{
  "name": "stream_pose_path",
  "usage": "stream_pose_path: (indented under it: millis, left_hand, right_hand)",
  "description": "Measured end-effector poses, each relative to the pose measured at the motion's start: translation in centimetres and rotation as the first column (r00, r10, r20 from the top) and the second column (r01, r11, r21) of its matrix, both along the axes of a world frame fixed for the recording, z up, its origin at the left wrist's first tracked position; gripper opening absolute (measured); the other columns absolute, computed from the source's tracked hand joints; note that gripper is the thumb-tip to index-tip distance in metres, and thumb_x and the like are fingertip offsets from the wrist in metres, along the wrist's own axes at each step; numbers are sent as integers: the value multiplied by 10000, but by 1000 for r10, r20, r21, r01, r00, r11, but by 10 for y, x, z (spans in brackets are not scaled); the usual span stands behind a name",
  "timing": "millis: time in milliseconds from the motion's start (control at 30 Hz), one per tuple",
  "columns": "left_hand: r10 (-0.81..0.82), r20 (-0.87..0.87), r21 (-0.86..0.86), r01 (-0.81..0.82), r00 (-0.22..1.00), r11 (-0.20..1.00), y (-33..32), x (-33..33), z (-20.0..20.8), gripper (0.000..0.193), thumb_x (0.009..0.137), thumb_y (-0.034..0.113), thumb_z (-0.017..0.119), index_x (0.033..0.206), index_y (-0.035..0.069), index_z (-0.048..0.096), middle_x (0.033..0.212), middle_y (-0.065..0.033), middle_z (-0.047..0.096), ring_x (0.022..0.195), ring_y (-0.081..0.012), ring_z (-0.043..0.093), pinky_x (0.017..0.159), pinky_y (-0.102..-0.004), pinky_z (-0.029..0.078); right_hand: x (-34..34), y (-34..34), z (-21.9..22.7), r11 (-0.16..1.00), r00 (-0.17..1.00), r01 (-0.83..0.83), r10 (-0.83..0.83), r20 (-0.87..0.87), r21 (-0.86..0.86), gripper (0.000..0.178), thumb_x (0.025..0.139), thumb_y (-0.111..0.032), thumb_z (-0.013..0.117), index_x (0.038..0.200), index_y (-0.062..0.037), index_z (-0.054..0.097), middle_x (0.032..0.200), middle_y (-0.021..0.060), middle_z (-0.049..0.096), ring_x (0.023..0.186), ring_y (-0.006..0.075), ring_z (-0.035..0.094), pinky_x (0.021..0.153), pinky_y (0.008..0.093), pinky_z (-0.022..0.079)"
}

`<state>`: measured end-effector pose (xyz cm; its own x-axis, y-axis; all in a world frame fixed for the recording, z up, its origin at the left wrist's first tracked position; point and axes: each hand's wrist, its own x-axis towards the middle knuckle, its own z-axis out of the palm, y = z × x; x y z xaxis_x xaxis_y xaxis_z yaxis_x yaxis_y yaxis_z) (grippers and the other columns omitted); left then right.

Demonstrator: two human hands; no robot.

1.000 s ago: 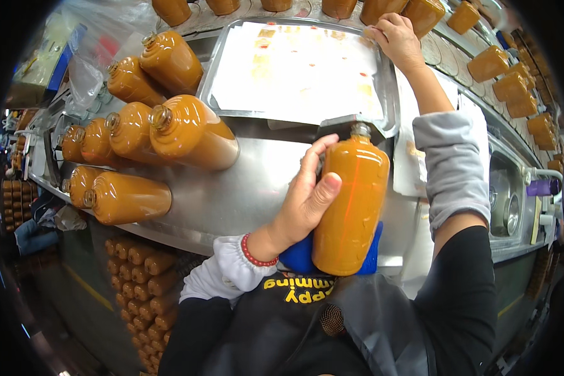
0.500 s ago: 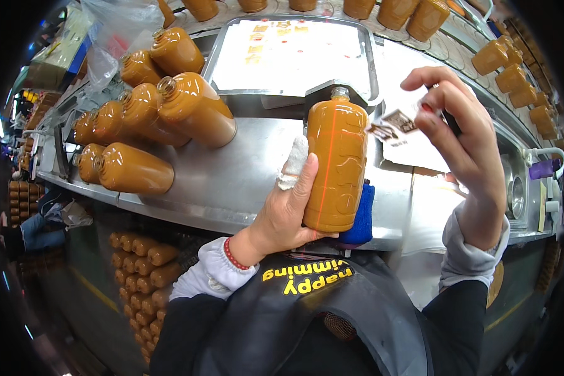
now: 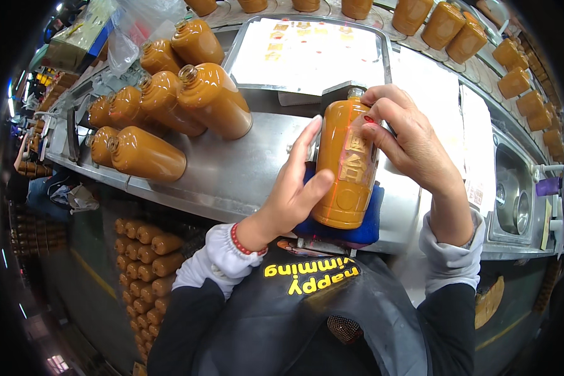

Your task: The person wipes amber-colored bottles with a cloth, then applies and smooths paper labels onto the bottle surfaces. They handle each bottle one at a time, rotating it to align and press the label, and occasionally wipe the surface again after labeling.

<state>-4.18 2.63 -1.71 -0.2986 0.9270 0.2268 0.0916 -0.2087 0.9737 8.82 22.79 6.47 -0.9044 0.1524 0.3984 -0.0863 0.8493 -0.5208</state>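
Observation:
A glossy caramel-brown bottle (image 3: pixel 344 210) lies on a blue cloth pad (image 3: pixel 371 219), its clear glass neck by a dark bracket (image 3: pixel 344 86). Along its face runs a thin see-through decal (image 3: pixel 356 153) with gold characters and a pinkish edge. My right hand (image 3: pixel 410 135) pinches the decal's upper end against the bottle, just below the neck; a small red mark shows at those fingertips. My left hand (image 3: pixel 282 197) is beside the bottle's left side, fingers stretched and thumb apart, gripping nothing. A thin red light line falls along the bottle.
Several brown bottles (image 3: pixel 147 153) lie or lean on the steel bench at left. A metal tray (image 3: pixel 388 59) of white decal sheets stands behind, with paper at right. Beyond are a conveyor of bottles (image 3: pixel 445 25) and a sink (image 3: pixel 501 194). More bottles (image 3: pixel 149 257) are stacked low at left.
My right hand has brought the decal from the right onto the bottle. My left hand has let go of the bottle and opened. The bottle now lies on the blue pad.

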Motion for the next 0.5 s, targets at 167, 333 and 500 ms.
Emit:
stream_pose_path:
  millis: [167,333,500]
  left_hand:
    - [6,253,21,-12,968,1000,22,15,9,839,1058,401,517,1594,-25,32,1563,-198,309,1445,-240,348,1179,-366,301]
    - [8,355,45,-26,935,999,22,17,15,828,1062,395,515,1583,-50,51,1531,-214,350,1403,-232,397,1145,-355,355]
    - [13,300,60,-32,954,998,23,17,8,826,1061,395,515,1584,-33,41,1505,-207,370,1376,-236,427,1134,-360,373]
  right_hand:
    - [-2,1,0,1000,1000,7,-7,-2,6,133,953,-107,668,978,-30,561,1181,150,583,1077,309,600,894,380,517]
    - [-4,1,-3,1000,1000,8,-8,-5,-12,139,952,-112,672,981,-30,563,1172,147,581,1058,302,606,862,372,528]
    - [-4,2,-3,1000,1000,-15,15,-13,-8,141,956,-115,670,976,-28,561,1170,147,578,1041,298,609,853,373,530]
